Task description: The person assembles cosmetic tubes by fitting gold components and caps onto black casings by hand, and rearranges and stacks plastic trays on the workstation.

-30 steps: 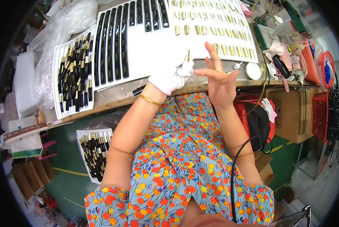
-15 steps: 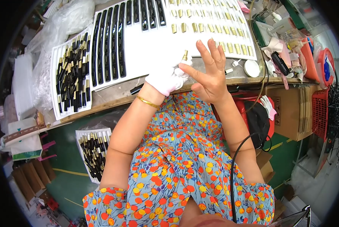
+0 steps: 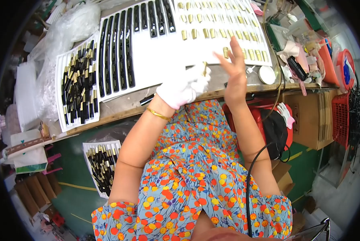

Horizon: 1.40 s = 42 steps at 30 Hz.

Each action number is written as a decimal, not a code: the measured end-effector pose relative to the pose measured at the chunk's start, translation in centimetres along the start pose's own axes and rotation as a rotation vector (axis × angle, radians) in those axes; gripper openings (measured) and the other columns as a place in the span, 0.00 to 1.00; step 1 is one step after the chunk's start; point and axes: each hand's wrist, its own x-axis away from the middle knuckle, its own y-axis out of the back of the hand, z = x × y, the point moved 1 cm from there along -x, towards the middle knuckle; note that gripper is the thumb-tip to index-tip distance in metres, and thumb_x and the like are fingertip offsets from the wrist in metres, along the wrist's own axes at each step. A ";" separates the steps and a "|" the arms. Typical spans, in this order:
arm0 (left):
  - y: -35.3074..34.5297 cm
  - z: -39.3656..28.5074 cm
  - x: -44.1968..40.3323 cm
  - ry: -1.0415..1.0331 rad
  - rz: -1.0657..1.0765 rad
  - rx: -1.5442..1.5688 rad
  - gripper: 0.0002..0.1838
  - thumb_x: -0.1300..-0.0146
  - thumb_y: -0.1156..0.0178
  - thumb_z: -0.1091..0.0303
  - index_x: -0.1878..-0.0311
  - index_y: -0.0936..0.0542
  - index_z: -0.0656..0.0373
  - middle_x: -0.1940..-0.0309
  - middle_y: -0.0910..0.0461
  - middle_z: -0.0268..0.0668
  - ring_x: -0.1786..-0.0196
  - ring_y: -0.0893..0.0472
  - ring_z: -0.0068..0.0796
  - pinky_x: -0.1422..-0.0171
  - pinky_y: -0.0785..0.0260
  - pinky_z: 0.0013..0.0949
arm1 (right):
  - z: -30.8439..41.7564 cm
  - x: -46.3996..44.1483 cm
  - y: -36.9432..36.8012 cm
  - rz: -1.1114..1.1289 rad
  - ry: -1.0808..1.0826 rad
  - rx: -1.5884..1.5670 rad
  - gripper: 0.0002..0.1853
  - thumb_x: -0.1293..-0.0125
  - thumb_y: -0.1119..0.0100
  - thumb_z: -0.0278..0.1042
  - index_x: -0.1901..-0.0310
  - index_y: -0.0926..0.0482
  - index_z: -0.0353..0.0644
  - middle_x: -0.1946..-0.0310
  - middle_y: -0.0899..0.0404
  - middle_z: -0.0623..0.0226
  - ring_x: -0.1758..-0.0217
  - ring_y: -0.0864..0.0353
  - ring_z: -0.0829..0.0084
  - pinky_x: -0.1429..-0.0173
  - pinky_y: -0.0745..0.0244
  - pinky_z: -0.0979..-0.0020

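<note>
My left hand (image 3: 180, 89), in a white glove, is closed on a small gold cylindrical part (image 3: 205, 69) that points up from its fingertips. My right hand (image 3: 236, 78) is bare and raised just to the right of it, with fingers spread and slightly smeared by motion; nothing shows in it. Beyond both hands, rows of gold caps (image 3: 206, 33) stand on a white tray (image 3: 196, 52). To the left, long rows of glossy black tubes (image 3: 115, 52) lie on a white sheet (image 3: 154, 60).
A white tray (image 3: 62, 105) heaped with black-and-gold tubes (image 3: 79, 82) lies at the table's left end. Another heaped tray (image 3: 101, 166) is lower left. A round white lid (image 3: 266, 75) and a black object (image 3: 297, 67) lie on the right. The wooden table edge (image 3: 120, 113) runs before me.
My right hand has turned more edge-on and drawn slightly right, away from the gold part. My gloved left hand still holds the part and has shifted a little right and down.
</note>
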 end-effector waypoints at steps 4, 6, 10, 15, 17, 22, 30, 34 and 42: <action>0.5 -0.1 1.3 0.053 0.162 -0.481 0.09 0.39 0.47 0.69 0.60 0.24 0.64 0.70 0.23 0.39 0.71 0.23 0.24 0.72 0.31 0.24 | -2.1 -1.3 -1.1 0.008 -0.834 -0.910 0.35 0.32 0.74 0.59 0.39 0.42 0.31 0.49 0.33 0.53 0.53 0.25 0.62 0.52 0.29 0.67; -0.2 0.1 1.4 0.121 0.126 -0.252 0.10 0.40 0.46 0.69 0.62 0.23 0.68 0.74 0.22 0.41 0.71 0.23 0.29 0.71 0.31 0.26 | -1.7 -1.5 -1.3 0.108 -1.022 -1.188 0.35 0.32 0.73 0.59 0.45 0.34 0.30 0.63 0.26 0.56 0.75 0.27 0.71 0.71 0.30 0.77; -0.5 -0.2 1.1 0.157 0.286 -0.404 0.09 0.40 0.46 0.70 0.63 0.23 0.66 0.72 0.22 0.42 0.70 0.23 0.34 0.66 0.29 0.30 | -1.4 -1.2 -1.1 0.252 -1.001 -1.526 0.35 0.32 0.74 0.60 0.50 0.29 0.30 0.78 0.27 0.63 0.94 0.43 0.80 0.89 0.48 0.81; 4.3 -10.7 -3.7 -0.642 -0.501 -1.412 0.10 0.44 0.45 0.68 0.60 0.22 0.61 0.66 0.21 0.44 0.64 0.22 0.38 0.57 0.28 0.33 | -1.9 -1.3 1.5 0.081 -0.873 -1.333 0.35 0.31 0.74 0.59 0.53 0.28 0.31 0.82 0.29 0.68 0.95 0.47 0.83 0.91 0.53 0.81; 5.4 -14.5 -4.9 -0.710 -0.890 -1.837 0.14 0.44 0.46 0.62 0.58 0.21 0.59 0.62 0.21 0.46 0.57 0.22 0.41 0.55 0.28 0.33 | -2.6 -1.0 2.2 0.002 -0.836 -1.340 0.34 0.31 0.73 0.58 0.53 0.27 0.32 0.82 0.29 0.68 0.95 0.47 0.83 0.91 0.53 0.81; 5.1 -15.5 -8.0 -0.235 -1.268 -2.011 0.20 0.47 0.44 0.56 0.54 0.22 0.58 0.52 0.25 0.49 0.49 0.26 0.46 0.44 0.32 0.40 | -2.9 0.0 1.9 -0.151 -0.921 -1.172 0.31 0.32 0.68 0.58 0.56 0.26 0.34 0.84 0.31 0.71 0.94 0.47 0.84 0.91 0.55 0.81; 4.6 -14.2 -8.0 -0.453 -1.293 -1.981 0.17 0.47 0.42 0.64 0.56 0.23 0.64 0.57 0.23 0.53 0.51 0.23 0.47 0.46 0.31 0.40 | -1.5 1.7 -0.9 -0.184 -0.980 -1.068 0.31 0.30 0.73 0.55 0.60 0.27 0.32 0.85 0.32 0.71 0.94 0.45 0.84 0.90 0.53 0.83; 4.6 -15.1 -8.3 -0.285 -1.266 -2.060 0.16 0.44 0.48 0.64 0.58 0.23 0.66 0.56 0.24 0.56 0.52 0.23 0.50 0.47 0.31 0.40 | -1.0 1.7 -1.8 -0.136 -0.910 -1.038 0.31 0.29 0.73 0.54 0.61 0.27 0.32 0.85 0.32 0.70 0.95 0.44 0.84 0.90 0.51 0.84; 5.5 -13.7 -6.2 -0.848 -0.964 -1.651 0.16 0.45 0.43 0.63 0.60 0.26 0.68 0.66 0.21 0.48 0.63 0.22 0.40 0.52 0.31 0.35 | -1.5 0.7 0.5 -0.251 -0.855 -0.969 0.31 0.30 0.72 0.56 0.60 0.27 0.32 0.86 0.32 0.70 0.94 0.46 0.82 0.89 0.50 0.82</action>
